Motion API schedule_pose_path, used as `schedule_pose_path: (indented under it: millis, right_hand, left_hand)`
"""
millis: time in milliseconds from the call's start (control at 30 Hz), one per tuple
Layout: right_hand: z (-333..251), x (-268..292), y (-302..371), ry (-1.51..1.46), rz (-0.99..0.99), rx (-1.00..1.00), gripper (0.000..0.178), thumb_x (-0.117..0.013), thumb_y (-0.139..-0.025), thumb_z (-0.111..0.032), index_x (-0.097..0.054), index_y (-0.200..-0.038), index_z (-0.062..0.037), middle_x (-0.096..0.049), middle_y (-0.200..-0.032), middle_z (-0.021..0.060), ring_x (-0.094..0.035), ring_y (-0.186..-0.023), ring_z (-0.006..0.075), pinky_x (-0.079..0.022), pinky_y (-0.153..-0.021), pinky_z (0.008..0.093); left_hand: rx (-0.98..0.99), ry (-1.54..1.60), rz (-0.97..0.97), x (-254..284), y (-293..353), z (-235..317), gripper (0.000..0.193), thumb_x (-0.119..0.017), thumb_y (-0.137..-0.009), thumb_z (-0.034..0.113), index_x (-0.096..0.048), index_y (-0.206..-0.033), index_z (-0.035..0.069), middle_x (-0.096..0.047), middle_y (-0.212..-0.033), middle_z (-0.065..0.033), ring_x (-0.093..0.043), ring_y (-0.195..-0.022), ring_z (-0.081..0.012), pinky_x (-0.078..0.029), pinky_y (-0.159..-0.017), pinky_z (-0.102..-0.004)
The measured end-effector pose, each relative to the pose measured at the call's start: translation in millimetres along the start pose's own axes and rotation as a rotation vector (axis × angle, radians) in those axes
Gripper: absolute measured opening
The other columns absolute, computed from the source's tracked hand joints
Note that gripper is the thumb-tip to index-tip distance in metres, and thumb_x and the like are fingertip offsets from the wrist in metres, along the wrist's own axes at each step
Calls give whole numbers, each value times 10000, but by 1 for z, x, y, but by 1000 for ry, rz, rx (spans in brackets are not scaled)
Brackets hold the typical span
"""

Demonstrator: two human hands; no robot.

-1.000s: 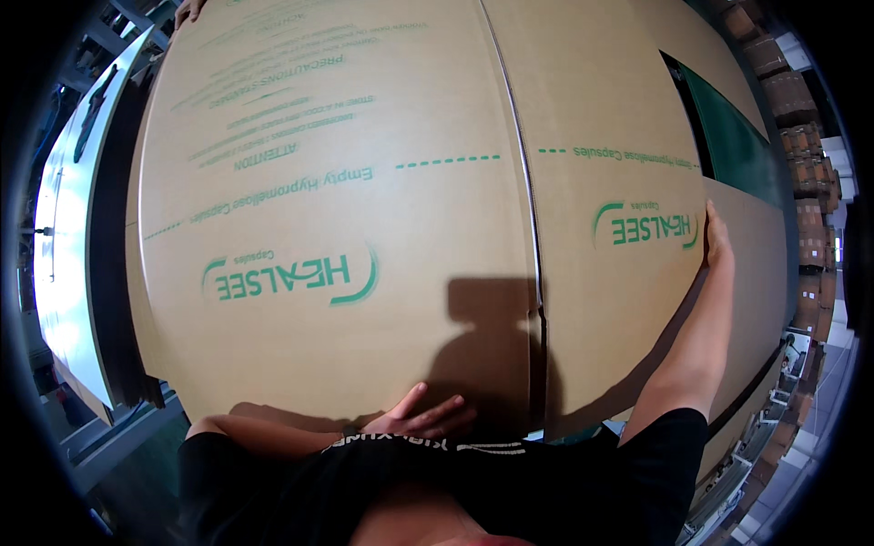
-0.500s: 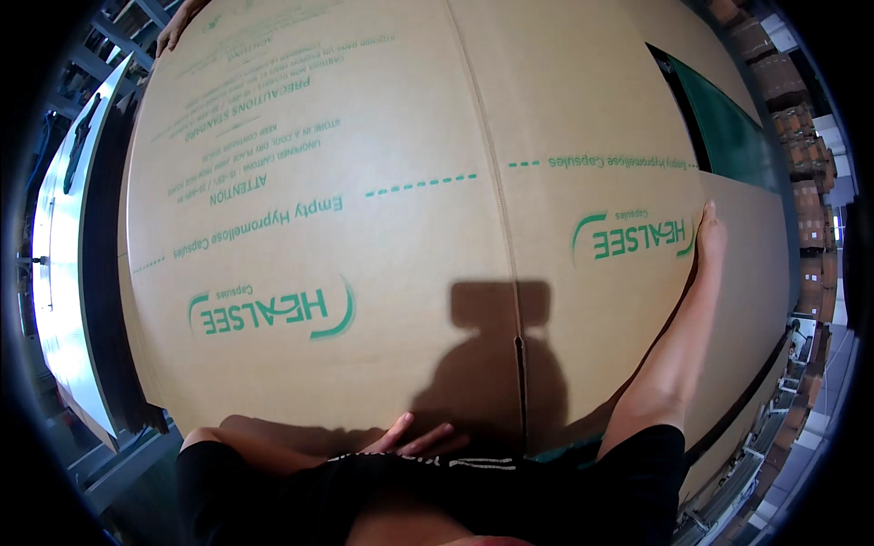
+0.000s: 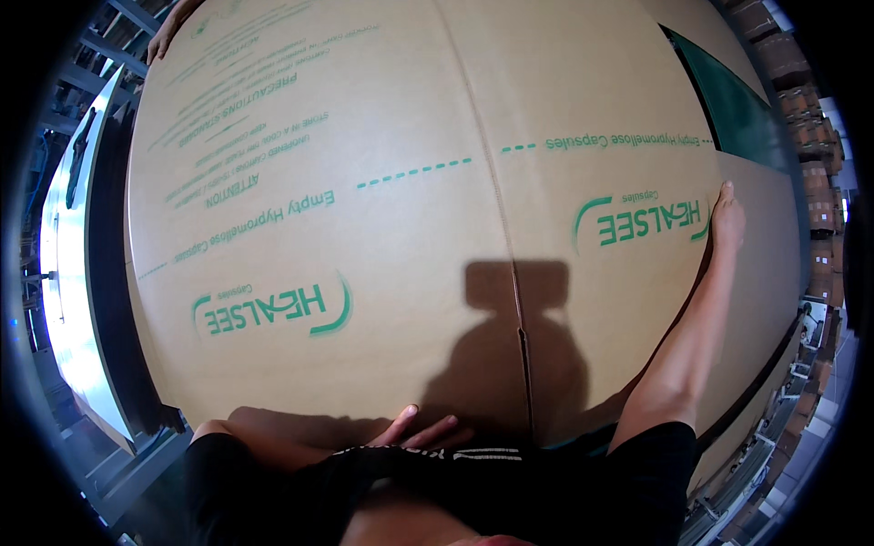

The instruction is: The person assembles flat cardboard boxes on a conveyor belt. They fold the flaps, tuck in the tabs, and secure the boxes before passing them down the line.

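A large flat brown cardboard sheet, printed in green and creased down its middle, fills most of the view. Close to my body, my left hand rests on its near part with the fingers apart; some of that hand is hidden by my black shirt. Further out on the right, my right hand lies on the cardboard just below a slot that shows dark green underneath. That hand is seen from the side, its fingers stretched forward and holding nothing visible.
Another person's hand touches the sheet's far left edge. A pale upright panel stands at the left beside dark stacked edges. Metal machine parts run along the lower right, with stacked brown cartons beyond.
The sheet's print and slot appear slightly further away, with the slot also further right. My right hand has shifted slightly outward with it; my left hand stays near my body.
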State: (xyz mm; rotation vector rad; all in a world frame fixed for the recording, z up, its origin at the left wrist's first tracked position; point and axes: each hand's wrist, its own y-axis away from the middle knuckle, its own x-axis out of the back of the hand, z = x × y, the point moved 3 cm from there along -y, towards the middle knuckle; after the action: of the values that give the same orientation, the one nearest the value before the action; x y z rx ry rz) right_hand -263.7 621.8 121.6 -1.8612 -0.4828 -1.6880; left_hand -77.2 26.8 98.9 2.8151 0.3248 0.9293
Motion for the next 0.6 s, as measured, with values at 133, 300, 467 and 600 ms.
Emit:
schedule_pose_path:
  millis: [133,300,467,600]
  right_hand:
    - [-16,1,7,-26,-42,-23,712,-230,-969,-516,-638,-1083,56,-591,-1134,289,-528,-1106,451,-398,-945,502]
    - [-5,-18,1,-76,-106,-68,701,-248,-954,-520,-636,-1113,41,-592,-1173,265,-526,-1141,423,-395,-965,491]
    - [-9,-28,3,-119,-104,-26,674,-273,-946,-499,-654,-1080,40,-600,-1148,276,-549,-1108,431,-415,-953,491]
    - [17,-32,-4,-218,-153,20,654,-293,-945,-490,-647,-1072,46,-597,-1131,292,-550,-1091,443,-420,-934,492]
  left_hand:
    - [117,229,-48,1,-2,-3,668,-224,-908,643,-280,-1467,281,-158,-1568,-23,-158,-1442,-190,-69,-1175,-512]
    - [160,1070,88,5,2,-3,613,-338,-907,543,-325,-1453,266,-163,-1569,8,-159,-1442,-225,-86,-1169,-518]
    - [476,1358,7,-7,14,-28,617,-525,-823,442,-411,-1394,239,-326,-1492,-47,-265,-1398,-282,-156,-1131,-575]
    - [1765,1364,-66,-95,97,-85,299,-586,-755,121,-567,-1030,6,-545,-1101,-222,-495,-1095,-395,-390,-921,-493]
